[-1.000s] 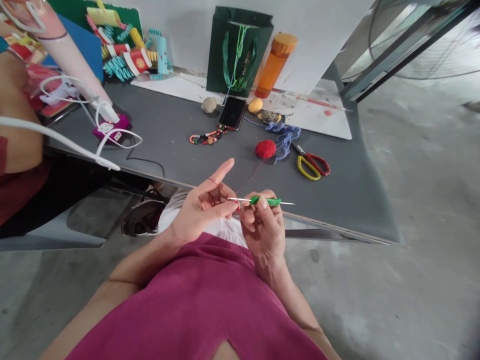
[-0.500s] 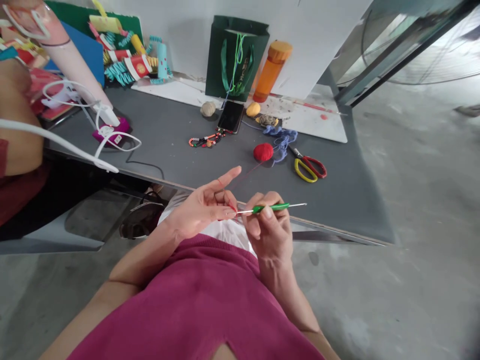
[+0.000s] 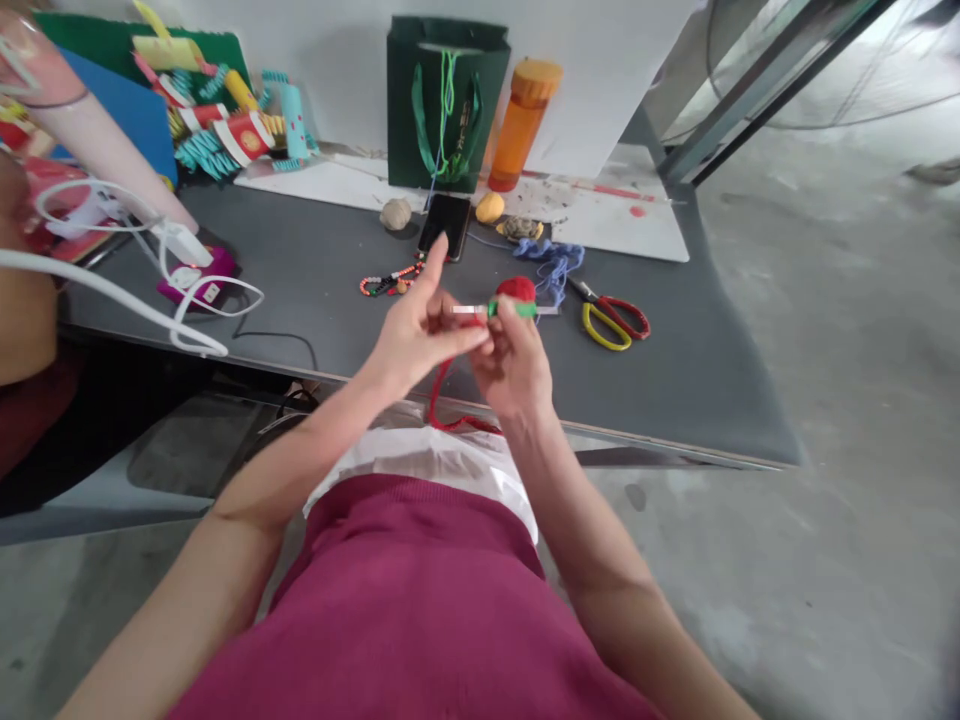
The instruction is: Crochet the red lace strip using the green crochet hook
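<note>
While the right hand (image 3: 516, 365) pinches a green-handled crochet hook (image 3: 511, 310) over the bench (image 3: 675, 400), the left hand (image 3: 424, 320) curls beside it, index finger raised, its grip unclear. Red yarn (image 3: 442, 390) loops below; its ball (image 3: 516, 290) sits just behind the hook.

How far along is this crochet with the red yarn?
It looks early. Done: no finished piece shows, only a red yarn strand hanging below the left hand. In hand: the right hand pinches a green-handled metal crochet hook. Left: the round red yarn ball looks largely unused.
</note>
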`<state>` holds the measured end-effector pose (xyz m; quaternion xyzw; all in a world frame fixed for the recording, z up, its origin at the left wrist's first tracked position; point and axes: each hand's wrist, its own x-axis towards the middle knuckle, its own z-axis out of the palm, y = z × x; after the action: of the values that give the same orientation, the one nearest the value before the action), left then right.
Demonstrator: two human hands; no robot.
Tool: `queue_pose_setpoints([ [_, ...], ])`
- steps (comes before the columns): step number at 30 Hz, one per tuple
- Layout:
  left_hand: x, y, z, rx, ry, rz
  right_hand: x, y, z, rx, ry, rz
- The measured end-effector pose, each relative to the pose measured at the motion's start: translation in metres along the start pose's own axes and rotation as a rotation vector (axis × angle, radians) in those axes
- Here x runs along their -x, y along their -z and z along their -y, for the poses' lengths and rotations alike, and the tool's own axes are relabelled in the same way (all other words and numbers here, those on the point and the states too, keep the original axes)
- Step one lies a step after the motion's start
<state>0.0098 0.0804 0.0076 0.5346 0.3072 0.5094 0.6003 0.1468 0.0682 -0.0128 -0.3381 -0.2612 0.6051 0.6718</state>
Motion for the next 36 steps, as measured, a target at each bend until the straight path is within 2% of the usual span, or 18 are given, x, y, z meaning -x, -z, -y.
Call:
queue_pose_setpoints([
  [3,-0.062,0.011,0.006,-0.047,-0.070,-0.031,-0.059,-0.005,0.008,-0.014,0.062,0.066],
  [5,-0.096,0.016,0.006,-0.041,-0.080,-0.049,-0.087,-0.010,0.015,-0.011,0.094,0.095],
  [7,-0.118,0.016,0.003,-0.030,-0.064,-0.029,-0.105,-0.015,0.021,-0.005,0.122,0.106],
  [9,-0.130,0.016,0.000,-0.022,-0.043,-0.014,-0.116,-0.019,0.024,0.021,0.145,0.079],
  [16,-0.142,0.026,-0.002,0.027,0.009,0.063,-0.141,-0.023,0.023,-0.021,0.105,0.016],
  [21,-0.141,0.034,0.012,0.026,-0.008,-0.073,-0.140,-0.019,0.013,-0.024,0.065,0.016],
  [29,-0.134,0.035,0.015,-0.040,0.033,-0.138,-0.135,-0.017,0.004,-0.004,0.016,0.005],
  [36,-0.132,0.034,0.017,-0.174,-0.014,-0.206,-0.130,-0.017,0.004,0.094,0.056,-0.054],
])
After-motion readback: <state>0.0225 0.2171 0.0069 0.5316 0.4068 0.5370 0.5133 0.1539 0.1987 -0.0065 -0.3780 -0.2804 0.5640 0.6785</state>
